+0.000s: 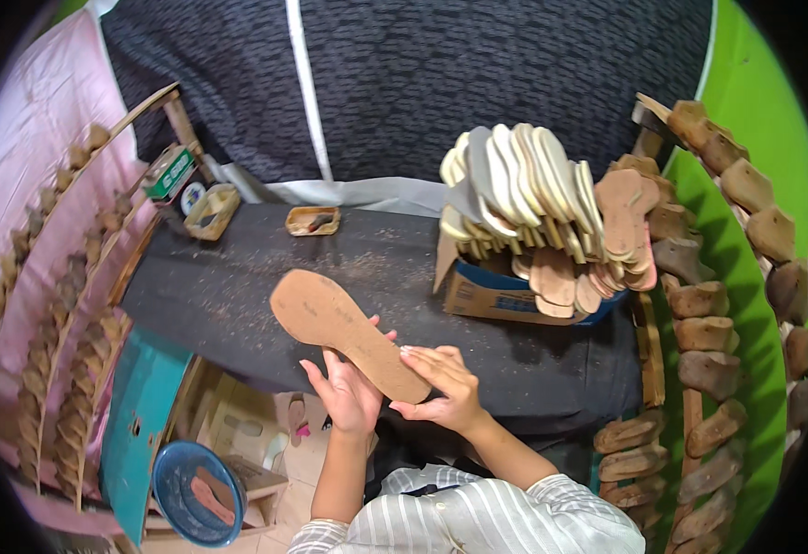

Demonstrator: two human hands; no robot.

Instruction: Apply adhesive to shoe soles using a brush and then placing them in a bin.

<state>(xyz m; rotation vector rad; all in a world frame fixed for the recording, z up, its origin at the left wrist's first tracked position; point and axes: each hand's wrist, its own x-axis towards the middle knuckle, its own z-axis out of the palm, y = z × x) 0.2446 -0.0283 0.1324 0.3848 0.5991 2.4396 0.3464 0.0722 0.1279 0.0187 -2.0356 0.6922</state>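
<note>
A brown, sole-shaped shoe insole is held up at a slant over the front of the dark-covered table, its broad forefoot pointing away to the left. My right hand grips its narrow heel end, thumb at the near edge and fingers over the upper face. From below, my left hand supports its middle, palm up. The left thumb sticks out to the side, while fingertips show past the far edge. Small dark marks dot the insole's face.
A cardboard box packed with pale and brown insoles stands at right. Two small trays sit at the back left. Racks of wooden shoe lasts flank both sides. A blue basin is lower left. Crumbs litter the tabletop.
</note>
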